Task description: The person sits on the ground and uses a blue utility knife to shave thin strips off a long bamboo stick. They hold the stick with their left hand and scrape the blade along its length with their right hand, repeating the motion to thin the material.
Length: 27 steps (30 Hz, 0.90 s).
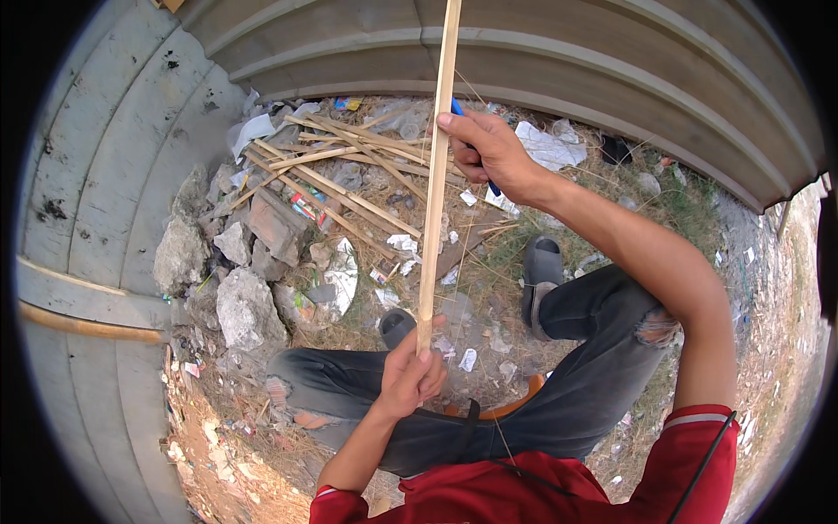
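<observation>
My left hand [412, 377] is closed around the lower end of a long, pale strip of wood [434, 205]. The strip rises almost upright through the middle of the head view and runs past its top edge. Higher up, my right hand [491, 150] is closed on a slim blue tool [456, 107], with the thumb lying against the strip. Only the tool's two blue ends show past the fingers, so its exact kind and working edge are hidden. Behind the strip, a loose pile of similar wooden strips [349, 194] lies criss-crossed on the ground.
Broken rocks and concrete lumps [247, 307] lie left of the pile. Ribbed metal sheeting [559, 52] stands at the far side, and grey panels [105, 157] at the left. Paper scraps [550, 145] litter the dry grass. My sandalled foot [543, 275] is at right.
</observation>
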Motion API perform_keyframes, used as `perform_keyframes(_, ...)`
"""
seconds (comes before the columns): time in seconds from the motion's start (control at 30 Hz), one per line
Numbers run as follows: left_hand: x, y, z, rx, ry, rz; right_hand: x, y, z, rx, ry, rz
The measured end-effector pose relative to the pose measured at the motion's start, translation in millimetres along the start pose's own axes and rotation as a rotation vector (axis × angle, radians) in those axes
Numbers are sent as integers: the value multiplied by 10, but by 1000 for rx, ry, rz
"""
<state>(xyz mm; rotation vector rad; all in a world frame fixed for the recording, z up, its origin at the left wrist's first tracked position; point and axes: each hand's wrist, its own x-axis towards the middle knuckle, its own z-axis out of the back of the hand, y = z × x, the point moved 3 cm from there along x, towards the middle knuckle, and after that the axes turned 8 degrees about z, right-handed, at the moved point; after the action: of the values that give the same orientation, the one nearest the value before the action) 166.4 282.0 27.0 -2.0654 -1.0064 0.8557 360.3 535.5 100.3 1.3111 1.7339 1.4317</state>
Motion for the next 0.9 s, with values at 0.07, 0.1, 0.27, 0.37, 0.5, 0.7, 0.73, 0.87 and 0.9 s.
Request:
perform_keyframes(0.07, 69, -9, 38, 79, -24, -51, -58, 206, -111, -44, 2, 46)
perform_keyframes(0.1, 98, -12, 48, 117, -33, -74, -80, 258, -133, -68, -1, 69)
perform_keyframes(0.27, 169, -68, 70, 232, -139, -90, -77, 221, -179, -214, -43, 120)
perform_keyframes(0.37, 223, -151, 30, 324, -194, -114, -74, 177, -180, -275, -80, 139)
perform_keyframes(0.5, 280, -195, 40, 509, -235, -174, -32, 147, -109, -246, -65, 126)
perform_keyframes(0.7, 325, -67, 171, 468, -187, -158, -38, 64, -92, -311, -56, 106)
perform_keyframes(0.73, 321, -25, 176, 455, -194, -152, -45, 38, -102, -309, -54, 100)
perform_keyframes(0.87, 358, 51, 84, 411, -250, -157, -38, -32, -122, -328, -20, 69)
perform_keyframes(0.9, 361, 39, 74, 406, -269, -165, -36, -45, -128, -362, -13, 71)
